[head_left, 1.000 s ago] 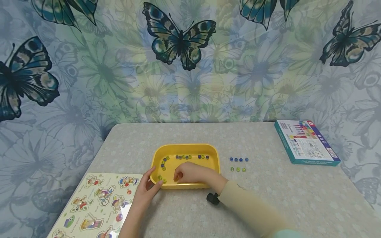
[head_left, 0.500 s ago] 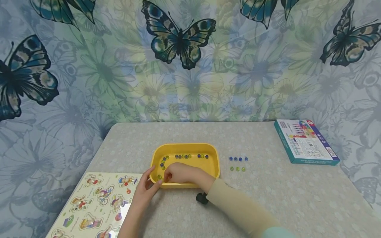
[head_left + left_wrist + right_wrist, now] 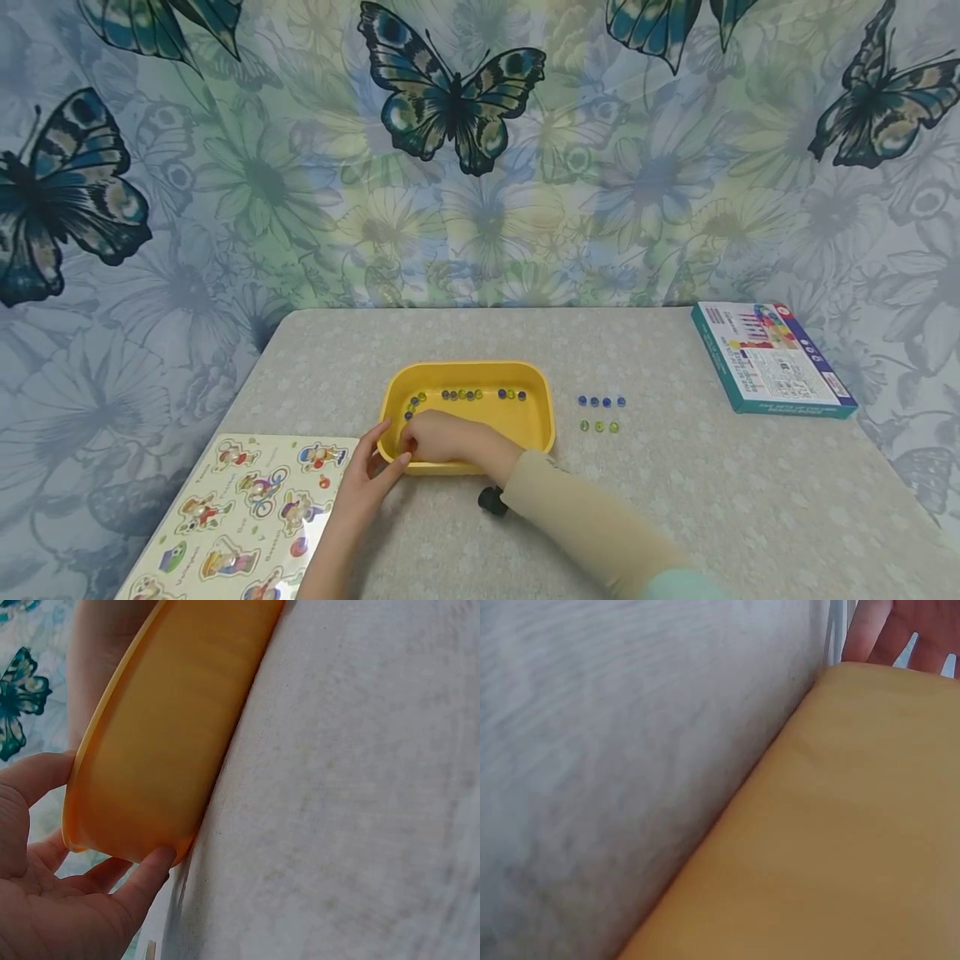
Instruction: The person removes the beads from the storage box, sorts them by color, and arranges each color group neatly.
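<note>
In the head view my left hand [image 3: 369,475] grips the near left corner of a yellow tray [image 3: 480,468], thumb on its near rim and fingers at its left side. The left wrist view shows that hand's thumb and fingers spread round the tray's end wall [image 3: 161,765]. Inside the tray, my right hand [image 3: 442,437] is low over the near left corner with curled fingers. Its fingertips and anything between them are hidden. Small blue and yellow-green marbles [image 3: 461,395] lie along the tray's far and left sides. The right wrist view shows mostly the tray's outer wall [image 3: 840,825].
Right of the tray, blue marbles [image 3: 595,402] lie in a row behind a row of green marbles [image 3: 599,427]. A flat teal-edged box [image 3: 776,358] lies at the far right. A shiny picture board [image 3: 240,517] is at the near left, partly behind the left forearm.
My right hand has slid left inside the tray towards the near left corner, covering marbles there that showed earlier. My left hand has stayed at the tray's corner.
</note>
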Demonstrator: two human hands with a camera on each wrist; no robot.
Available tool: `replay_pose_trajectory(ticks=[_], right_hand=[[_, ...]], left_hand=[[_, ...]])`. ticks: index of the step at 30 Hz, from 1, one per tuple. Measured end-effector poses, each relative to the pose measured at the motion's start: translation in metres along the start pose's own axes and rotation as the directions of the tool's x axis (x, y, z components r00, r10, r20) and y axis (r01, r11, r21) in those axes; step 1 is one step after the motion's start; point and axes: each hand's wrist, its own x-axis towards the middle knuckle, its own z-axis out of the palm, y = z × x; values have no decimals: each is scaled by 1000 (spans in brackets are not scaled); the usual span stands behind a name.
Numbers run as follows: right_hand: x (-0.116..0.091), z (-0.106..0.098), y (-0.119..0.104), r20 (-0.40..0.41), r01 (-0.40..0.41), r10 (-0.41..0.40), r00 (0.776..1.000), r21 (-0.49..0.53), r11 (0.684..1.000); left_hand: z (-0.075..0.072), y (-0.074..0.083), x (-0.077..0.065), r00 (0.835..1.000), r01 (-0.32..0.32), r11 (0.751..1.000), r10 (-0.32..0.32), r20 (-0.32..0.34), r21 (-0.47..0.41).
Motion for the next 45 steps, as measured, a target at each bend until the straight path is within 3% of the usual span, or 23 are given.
replay_pose_trajectory(ticks=[8,16,21,45], right_hand=[[4,2,3,-51,24,-25,998,-13,1000],[2,-11,14,-105,-65,72,992,68,996],[4,-12,18,-124,-81,84,989,31,996],[14,5,-8,-112,-83,77,991,-51,995]], left_hand=[[0,1,-2,999,-32,999,32,21,-17],[0,-1,0,1000,0,1000,0,-2,10],[0,-1,1,1000,11,1000,-11,-3,16],[-1,-1,1,998,-52,998,53,20,-26]])
